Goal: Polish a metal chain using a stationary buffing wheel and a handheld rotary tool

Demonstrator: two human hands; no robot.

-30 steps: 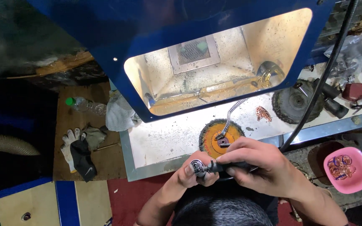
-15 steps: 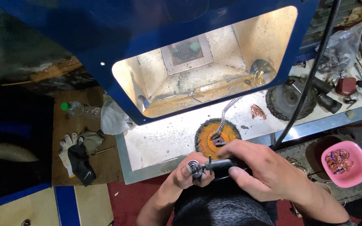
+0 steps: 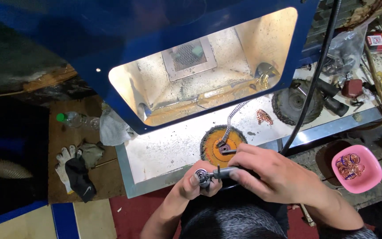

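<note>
My left hand (image 3: 192, 185) pinches a small round metal piece (image 3: 201, 178) in its fingertips at the front edge of the white work tray (image 3: 164, 152). My right hand (image 3: 274, 172) grips a dark pen-shaped rotary tool (image 3: 223, 173), its tip touching that metal piece. Just behind both hands stands an orange brush wheel (image 3: 217, 145) with a dark bristle rim, and a flexible metal shaft (image 3: 231, 120) runs up from it into the lit blue dust hood (image 3: 208, 71).
A pink bowl (image 3: 357, 168) holding several copper rings sits at the right. A black brush wheel (image 3: 296, 104), a copper piece (image 3: 264, 116) and dark tools lie on the tray's right. A thick black cable (image 3: 315, 79) hangs across. Gloves (image 3: 74, 170) and a plastic bottle (image 3: 74, 119) rest on the left.
The view has shifted a little, with the hood and tray now further left in frame. Both hands stay together at the tray's front, tool still on the metal piece.
</note>
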